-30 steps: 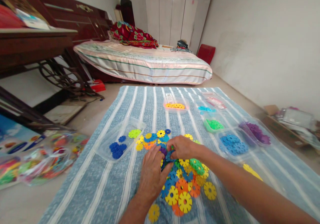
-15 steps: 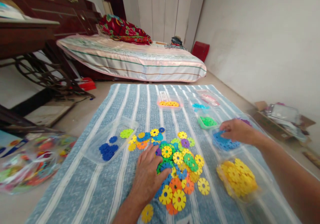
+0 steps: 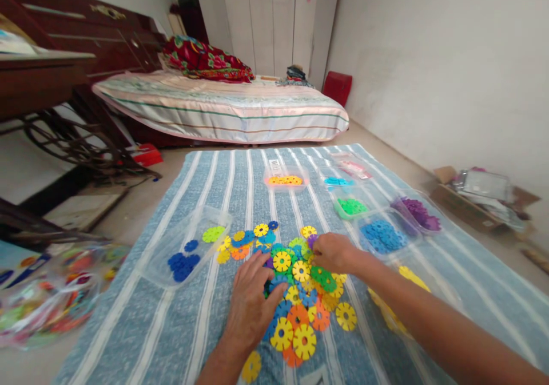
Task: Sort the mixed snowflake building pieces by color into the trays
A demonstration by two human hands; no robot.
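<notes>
A purple disc point(image 3: 311, 240) sits at the far edge of a loose pile of toothed plastic discs point(image 3: 301, 270), spread in yellow, orange, green and blue at the middle of a striped cloth point(image 3: 128, 328). The right hand point(image 3: 337, 250) reaches in with fingers bent together at the purple disc, touching it; whether they grip it firmly cannot be told, the fingertips being partly hidden. The left hand point(image 3: 253, 296) lies palm down on the pile's near left side, thumb apart from loosely spread fingers, seemingly gripping nothing; it perhaps steadies the heap or holds pieces back from sliding.

Clear plastic containers stand around the pile, seemingly placed there so that each is a short reach away. To the right, blue discs point(image 3: 383, 236) fill one, purple pieces point(image 3: 416, 213) another and green pieces point(image 3: 350, 206) a third, one color apiece, apparently to keep the shades apart. Yellow pieces point(image 3: 414, 279) show partly behind the right forearm. Orange-yellow pieces point(image 3: 285, 180) lie in a box farther off. On the left, a clear tray point(image 3: 165, 247) holds dark blue discs point(image 3: 183, 266) and a lone lime disc point(image 3: 213, 234) near its far end.

Beyond the cloth stands a bed point(image 3: 223, 110), a red floral quilt point(image 3: 206, 59) heaped on it.
</notes>
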